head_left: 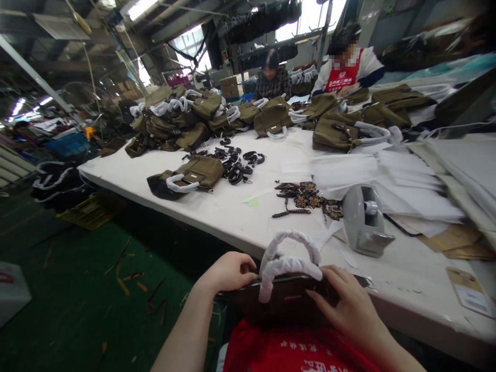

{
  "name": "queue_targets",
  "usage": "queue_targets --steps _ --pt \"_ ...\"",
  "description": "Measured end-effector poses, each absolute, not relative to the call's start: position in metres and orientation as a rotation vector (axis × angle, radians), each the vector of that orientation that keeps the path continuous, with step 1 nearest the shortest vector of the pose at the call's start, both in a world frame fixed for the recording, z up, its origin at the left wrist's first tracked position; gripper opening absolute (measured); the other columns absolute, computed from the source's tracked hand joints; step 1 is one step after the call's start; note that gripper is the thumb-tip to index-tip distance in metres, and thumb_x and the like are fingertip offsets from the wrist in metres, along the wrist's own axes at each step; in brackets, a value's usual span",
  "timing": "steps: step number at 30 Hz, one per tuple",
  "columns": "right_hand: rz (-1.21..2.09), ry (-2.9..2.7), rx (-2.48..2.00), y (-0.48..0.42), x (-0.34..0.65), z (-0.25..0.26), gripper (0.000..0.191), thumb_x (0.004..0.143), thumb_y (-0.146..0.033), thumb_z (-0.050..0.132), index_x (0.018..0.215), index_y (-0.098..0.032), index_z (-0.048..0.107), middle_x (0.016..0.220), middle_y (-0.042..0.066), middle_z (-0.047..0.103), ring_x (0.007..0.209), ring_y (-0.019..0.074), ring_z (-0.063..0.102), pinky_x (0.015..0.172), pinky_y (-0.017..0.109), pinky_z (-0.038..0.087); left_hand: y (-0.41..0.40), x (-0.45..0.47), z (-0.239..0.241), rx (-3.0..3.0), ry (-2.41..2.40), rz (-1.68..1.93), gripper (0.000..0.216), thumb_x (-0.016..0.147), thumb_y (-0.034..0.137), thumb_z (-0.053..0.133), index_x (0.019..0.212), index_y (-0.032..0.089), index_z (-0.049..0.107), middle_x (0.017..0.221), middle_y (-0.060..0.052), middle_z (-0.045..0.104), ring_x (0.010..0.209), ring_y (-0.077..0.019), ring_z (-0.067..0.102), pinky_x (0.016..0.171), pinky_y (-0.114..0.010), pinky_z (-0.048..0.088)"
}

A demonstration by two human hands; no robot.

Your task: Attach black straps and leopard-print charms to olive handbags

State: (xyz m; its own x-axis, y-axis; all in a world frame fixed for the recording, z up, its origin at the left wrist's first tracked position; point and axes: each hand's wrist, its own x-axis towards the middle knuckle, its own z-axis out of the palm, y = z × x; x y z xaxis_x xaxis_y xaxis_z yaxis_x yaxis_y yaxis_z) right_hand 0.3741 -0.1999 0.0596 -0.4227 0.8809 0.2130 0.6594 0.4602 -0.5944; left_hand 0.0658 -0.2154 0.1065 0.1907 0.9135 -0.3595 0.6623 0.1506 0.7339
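Note:
I hold a dark brown handbag (287, 299) against my red apron at the table's near edge. Its two handles (287, 258) are wrapped in white paper and stand up above it. My left hand (228, 271) grips the bag's left end, fingers curled over the zipper edge. My right hand (344, 302) rests on the bag's right side, fingers closed over its top.
A white table (240, 206) carries an olive handbag (189, 175), black straps (236, 163), leopard-print tags (310, 199), a grey tape dispenser (364, 219) and stacks of white paper (406, 181). Several olive bags (186, 116) are piled at the back. Two persons (349, 67) work across the table. Green floor lies on the left.

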Motion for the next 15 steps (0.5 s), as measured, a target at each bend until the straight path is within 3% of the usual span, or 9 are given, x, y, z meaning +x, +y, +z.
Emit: queue_targets --steps 2,5,8,15 --pt "0.595 -2.319 -1.234 -0.203 0.372 0.067 0.021 0.08 -0.031 0.065 0.101 -0.026 0.07 0.1 0.008 0.07 0.094 0.0285 0.065 0.081 0.045 0.054 -0.217 0.069 0.113 1.633 1.478 0.313 0.032 0.075 0.039 0.068 0.098 0.018 0.074 0.073 -0.002 0.072 0.063 -0.0153 0.061 0.054 -0.022 0.042" --pt "0.578 -2.431 -1.108 -0.211 0.375 0.075 0.035 0.076 -0.02 0.066 0.109 -0.03 0.07 0.114 0.007 0.069 0.105 0.0289 0.063 0.089 0.046 0.053 -0.221 0.071 0.122 1.64 1.303 0.282 0.035 0.075 0.034 0.067 0.105 0.017 0.072 0.082 -0.003 0.072 0.07 -0.0162 0.063 0.059 -0.022 0.046" --pt "0.542 -2.474 -0.989 -0.216 0.377 0.078 0.031 0.085 -0.021 0.062 0.113 -0.031 0.069 0.118 0.006 0.071 0.108 0.026 0.064 0.09 0.043 0.054 -0.223 0.071 0.126 1.632 1.213 0.221 0.042 0.071 0.035 0.072 0.109 0.018 0.07 0.089 -0.003 0.072 0.076 -0.0168 0.064 0.065 -0.022 0.048" --pt "0.52 -2.534 -0.828 -0.222 0.374 0.082 0.034 0.091 -0.026 0.061 0.124 -0.029 0.062 0.117 0.005 0.072 0.103 0.0199 0.068 0.086 0.033 0.058 -0.224 0.08 0.117 1.725 1.421 0.13 0.022 0.075 0.029 0.06 0.09 0.019 0.074 0.076 -0.001 0.069 0.064 -0.0136 0.058 0.057 -0.022 0.04"
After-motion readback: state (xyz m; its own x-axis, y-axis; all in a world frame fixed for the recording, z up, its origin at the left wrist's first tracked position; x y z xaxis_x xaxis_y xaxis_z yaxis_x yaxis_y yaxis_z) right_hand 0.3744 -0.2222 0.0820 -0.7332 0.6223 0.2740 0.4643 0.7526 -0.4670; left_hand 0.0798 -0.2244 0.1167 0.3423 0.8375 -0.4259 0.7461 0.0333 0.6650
